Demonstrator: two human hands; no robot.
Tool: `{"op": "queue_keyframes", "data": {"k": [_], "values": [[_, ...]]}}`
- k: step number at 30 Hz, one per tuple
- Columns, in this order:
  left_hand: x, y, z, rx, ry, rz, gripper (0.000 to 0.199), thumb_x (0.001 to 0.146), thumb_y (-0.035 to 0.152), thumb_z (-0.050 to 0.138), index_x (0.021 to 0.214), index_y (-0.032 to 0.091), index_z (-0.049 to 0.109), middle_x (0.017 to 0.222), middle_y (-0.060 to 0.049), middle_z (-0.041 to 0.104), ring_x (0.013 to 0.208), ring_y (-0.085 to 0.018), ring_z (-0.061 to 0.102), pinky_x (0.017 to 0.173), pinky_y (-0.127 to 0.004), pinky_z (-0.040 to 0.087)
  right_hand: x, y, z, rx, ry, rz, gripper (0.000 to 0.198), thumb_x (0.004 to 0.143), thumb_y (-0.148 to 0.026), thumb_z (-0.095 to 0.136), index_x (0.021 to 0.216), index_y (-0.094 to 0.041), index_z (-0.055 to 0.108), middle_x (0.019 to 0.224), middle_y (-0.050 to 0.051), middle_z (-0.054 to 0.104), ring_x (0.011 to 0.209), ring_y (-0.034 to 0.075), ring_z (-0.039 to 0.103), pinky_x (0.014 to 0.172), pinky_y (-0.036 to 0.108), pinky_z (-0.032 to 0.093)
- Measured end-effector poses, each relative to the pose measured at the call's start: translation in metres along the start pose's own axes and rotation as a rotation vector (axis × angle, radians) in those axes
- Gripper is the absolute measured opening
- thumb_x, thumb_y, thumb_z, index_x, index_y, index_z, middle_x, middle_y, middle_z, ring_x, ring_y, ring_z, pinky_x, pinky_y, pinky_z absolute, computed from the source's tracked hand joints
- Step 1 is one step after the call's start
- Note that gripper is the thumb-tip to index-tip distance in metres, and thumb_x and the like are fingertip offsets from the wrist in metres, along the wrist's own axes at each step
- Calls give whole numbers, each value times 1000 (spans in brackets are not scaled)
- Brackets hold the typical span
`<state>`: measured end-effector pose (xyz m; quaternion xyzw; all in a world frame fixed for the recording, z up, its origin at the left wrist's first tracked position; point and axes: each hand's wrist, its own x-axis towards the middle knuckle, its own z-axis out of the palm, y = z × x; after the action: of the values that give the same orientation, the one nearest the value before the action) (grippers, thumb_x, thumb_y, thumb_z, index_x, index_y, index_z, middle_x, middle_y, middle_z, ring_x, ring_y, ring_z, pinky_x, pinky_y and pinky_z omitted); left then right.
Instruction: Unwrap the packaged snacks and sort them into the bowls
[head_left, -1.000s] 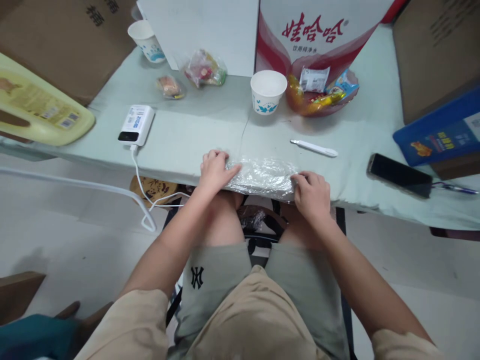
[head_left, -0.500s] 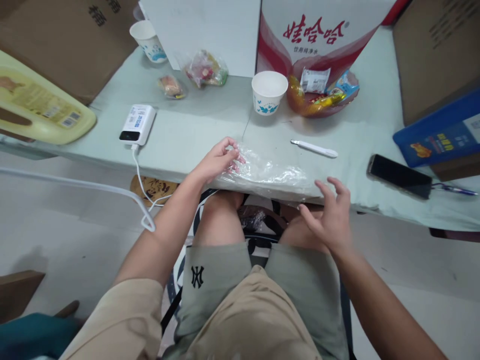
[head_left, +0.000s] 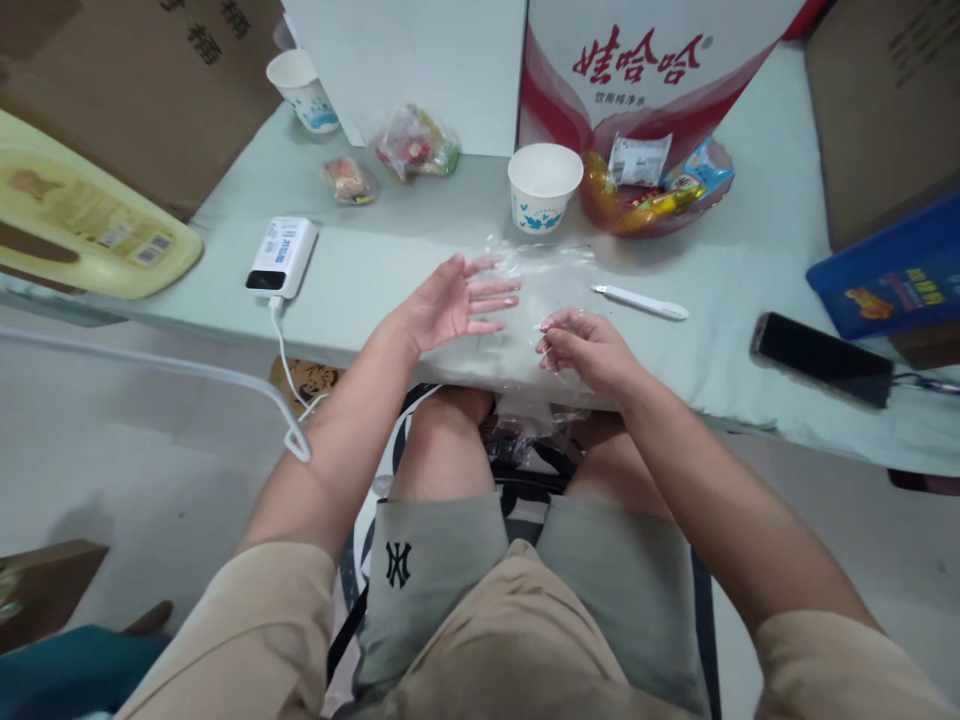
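Observation:
A thin, crumpled sheet of clear plastic film [head_left: 551, 265] lies at the front of the table and partly hangs over its edge. My right hand [head_left: 589, 350] pinches the film between thumb and fingers. To its left, my left hand [head_left: 457, 303] is stretched out with fingers spread, the fingertips against or just beside the film; contact is hard to make out. Right of the film rests a white-handled craft knife [head_left: 641, 302]. Behind the film stands a white paper cup [head_left: 545, 190] with a blue leaf print.
A bowl of wrapped snacks [head_left: 652, 205] stands behind the knife. At left are a white power bank [head_left: 281, 258] with a cable and a yellow jug [head_left: 97, 210]. A phone [head_left: 821, 358] and a blue package [head_left: 892, 265] are at right. Large boxes line the back.
My right hand has moved left and pinched the film, which is now lifted and shifted. My left hand has opened from a loose curl on the film.

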<state>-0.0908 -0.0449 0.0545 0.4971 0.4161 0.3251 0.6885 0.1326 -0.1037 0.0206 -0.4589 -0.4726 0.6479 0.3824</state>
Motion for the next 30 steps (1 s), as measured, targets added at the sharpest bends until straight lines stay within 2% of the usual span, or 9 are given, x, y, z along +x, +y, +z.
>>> {"op": "queue_keyframes", "data": {"k": [2,4,8,11,15,19,24,27,30], "values": [[0,-20,9,-78,-66,-87,45,80,46,74,111,15,64,112,-16,73,100,-25,72,82,-37,56,-5,4,-4,94,86,17,41,67,-50,80,88,-22,59,73,-2,70,57,11,65,55,23,51],[-2,-38,19,-21,-32,-126,35,75,34,78,102,14,66,100,-13,75,83,-19,71,73,-30,54,-10,8,-8,99,159,52,41,68,-50,81,89,-22,60,75,-1,71,60,12,67,54,23,50],[-5,-56,32,35,158,71,16,80,21,73,92,15,65,82,-4,73,64,-9,63,64,-23,48,-20,17,-14,-50,252,100,36,75,-50,77,94,-21,65,76,3,72,58,14,67,47,22,46],[-6,-57,36,-134,133,91,25,80,20,73,103,17,62,92,-5,74,78,-12,69,74,-26,52,-25,21,-15,-128,267,50,38,78,-54,73,94,-21,66,74,2,72,49,11,61,43,23,45],[-6,-56,41,-155,11,-108,25,81,21,74,101,14,61,91,-8,74,79,-15,71,76,-29,54,-28,21,-17,-72,306,-28,48,76,-59,72,107,-23,63,87,3,76,49,10,60,47,24,48],[-5,-52,44,-135,68,-25,19,85,22,70,99,17,58,88,-3,73,73,-12,70,72,-26,54,-31,21,-16,84,297,25,62,67,-56,81,115,-26,56,99,4,76,67,15,71,60,28,57],[-5,-45,45,25,97,-33,18,92,24,60,108,20,55,77,0,70,65,-12,69,63,-23,53,-31,18,-12,43,279,127,44,69,-50,79,96,-21,60,80,3,73,67,17,71,67,31,59],[-5,-44,43,108,127,-65,18,94,27,58,111,21,54,69,1,66,57,-12,66,55,-20,49,-36,17,-13,15,324,103,48,73,-47,75,110,-23,57,85,3,73,73,18,72,70,34,60],[-5,-48,40,55,176,-63,18,97,31,54,113,23,53,71,1,68,55,-11,66,54,-20,50,-46,21,-13,-22,413,57,62,74,-48,75,125,-27,46,92,3,73,78,19,72,72,35,60]]}}
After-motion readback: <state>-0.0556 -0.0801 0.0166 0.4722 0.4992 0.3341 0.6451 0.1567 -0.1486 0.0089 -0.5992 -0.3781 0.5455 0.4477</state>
